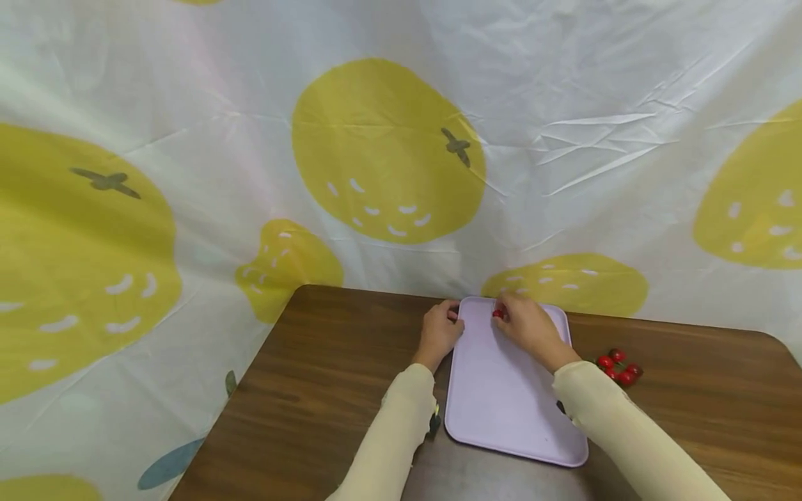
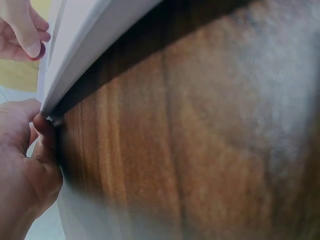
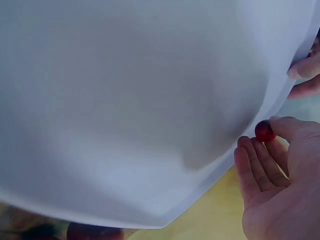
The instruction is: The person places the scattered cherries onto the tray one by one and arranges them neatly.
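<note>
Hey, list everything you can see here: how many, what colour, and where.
Tray: one, pale lilac, on the table
Table: one, brown, beneath the tray
Clustered fruits: about five, red with green bits, right of the tray
Single fruit: one, red, at the tray's far end
Cloth: one, white with yellow fruit prints, behind the table
Sleeves: two, cream, on the forearms
Hands: two, bare; left hand gripping the tray's far left corner, right hand pinching the single fruit
</note>
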`<action>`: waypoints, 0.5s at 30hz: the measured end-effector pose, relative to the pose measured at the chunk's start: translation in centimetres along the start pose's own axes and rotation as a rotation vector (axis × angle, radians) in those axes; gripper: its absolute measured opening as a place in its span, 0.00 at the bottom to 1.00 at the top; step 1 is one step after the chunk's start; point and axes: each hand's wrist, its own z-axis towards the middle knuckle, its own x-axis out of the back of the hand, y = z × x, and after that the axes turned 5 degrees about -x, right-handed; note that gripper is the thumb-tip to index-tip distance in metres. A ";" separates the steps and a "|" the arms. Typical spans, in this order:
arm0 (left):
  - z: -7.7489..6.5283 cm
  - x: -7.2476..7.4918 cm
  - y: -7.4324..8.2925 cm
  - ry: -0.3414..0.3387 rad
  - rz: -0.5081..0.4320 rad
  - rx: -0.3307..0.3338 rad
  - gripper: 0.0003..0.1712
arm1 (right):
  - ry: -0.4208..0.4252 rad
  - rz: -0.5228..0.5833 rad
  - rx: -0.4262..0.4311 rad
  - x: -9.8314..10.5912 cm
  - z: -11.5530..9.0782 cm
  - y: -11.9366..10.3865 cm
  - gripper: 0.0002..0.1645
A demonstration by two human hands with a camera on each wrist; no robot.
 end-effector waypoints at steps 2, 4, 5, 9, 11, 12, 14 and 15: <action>-0.1 0.0 0.1 0.003 -0.004 -0.002 0.23 | 0.001 -0.007 0.004 -0.2 0.2 0.1 0.10; -0.1 0.1 0.1 0.005 -0.003 -0.001 0.23 | -0.005 -0.019 0.008 -0.4 0.4 0.2 0.10; -0.1 0.1 0.1 0.006 -0.001 -0.001 0.23 | -0.009 -0.027 0.005 -0.4 0.4 0.2 0.10; -0.1 0.0 0.1 0.011 0.012 -0.007 0.23 | -0.022 -0.055 0.006 -0.7 0.6 0.2 0.10; 0.0 -0.1 0.0 0.011 0.019 -0.014 0.23 | -0.025 -0.071 0.015 -0.8 0.7 0.3 0.11; 0.0 -0.1 -0.1 0.011 0.022 -0.017 0.23 | -0.025 -0.079 0.022 -0.8 0.8 0.3 0.11; 0.0 -0.2 -0.2 0.012 0.026 -0.023 0.23 | -0.024 -0.092 0.036 -0.9 0.8 0.3 0.11; 0.0 -0.2 -0.2 0.012 0.027 -0.026 0.23 | -0.023 -0.097 0.042 -0.9 0.9 0.3 0.11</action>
